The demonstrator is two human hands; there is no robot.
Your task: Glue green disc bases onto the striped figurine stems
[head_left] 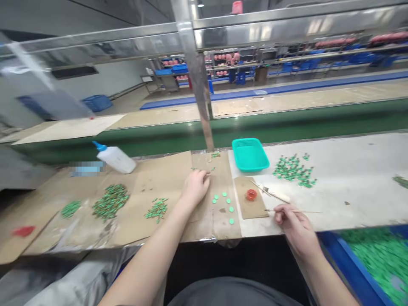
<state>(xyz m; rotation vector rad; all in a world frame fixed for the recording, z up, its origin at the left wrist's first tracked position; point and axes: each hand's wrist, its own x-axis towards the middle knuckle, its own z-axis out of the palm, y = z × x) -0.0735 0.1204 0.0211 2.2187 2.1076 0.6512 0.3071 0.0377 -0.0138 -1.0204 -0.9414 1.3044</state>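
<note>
My right hand point(296, 229) pinches a thin paintbrush point(307, 211), its tip pointing left over the edge of a small cardboard piece point(245, 208). On that cardboard stands a small red cup point(251, 195), and a white-handled knife point(277, 194) and a thin stick lie beside it. My left hand point(196, 187) rests on the brown cardboard with its fingers curled together; what they hold, if anything, is hidden. A few tiny green pieces point(216, 154) lie just beyond its fingertips. Several round green discs point(231, 209) are spread out between my two hands.
A teal basket point(250, 155) stands at the back. Piles of small green parts lie right point(295, 171) and left point(110, 202). A white bottle with a blue nozzle point(117, 160) lies left. A metal post point(199, 76) rises behind; a blue bin point(360, 259) of green pieces sits lower right.
</note>
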